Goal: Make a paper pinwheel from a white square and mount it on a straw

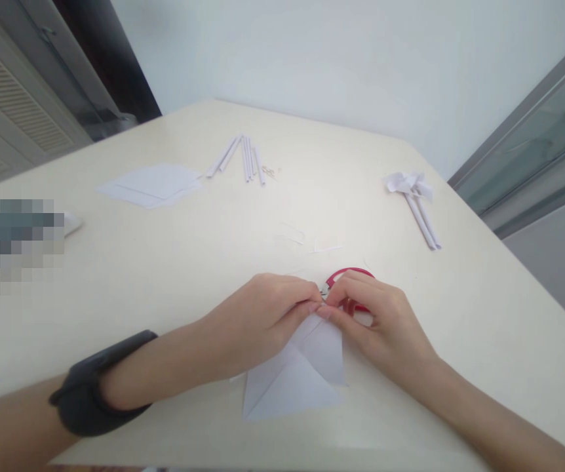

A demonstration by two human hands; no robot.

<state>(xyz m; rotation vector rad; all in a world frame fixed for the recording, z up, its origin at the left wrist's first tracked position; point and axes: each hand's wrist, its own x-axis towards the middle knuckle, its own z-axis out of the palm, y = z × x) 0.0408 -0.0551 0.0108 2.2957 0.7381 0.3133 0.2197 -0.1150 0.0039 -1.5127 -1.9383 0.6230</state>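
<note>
Near the front edge of the bench (174,262), right below you, lies the folded white paper (295,377), its flaps spreading toward you and its top corner gathered up between your two hands. Your left hand (263,318) is pinched closed on that corner from the left; your right hand (368,314) meets it from the right, fingertips closed on the same spot, so both hands grip the paper where they touch. By the look of it you are pressing or gathering corners at the centre of a pinwheel fold. The next move would call for keeping that pinch firm, so the gathered corner does not spring back, while one hand frees itself.

Just behind your right hand, partly hidden by it, sit the red-handled scissors (349,278). Farther off to the right rests a finished paper pinwheel (413,193) on its rolled stick. At the far middle lie several rolled paper sticks (246,157), and left of them a stack of white sheets (152,183). A black wristband (93,387) sits on your left forearm.
</note>
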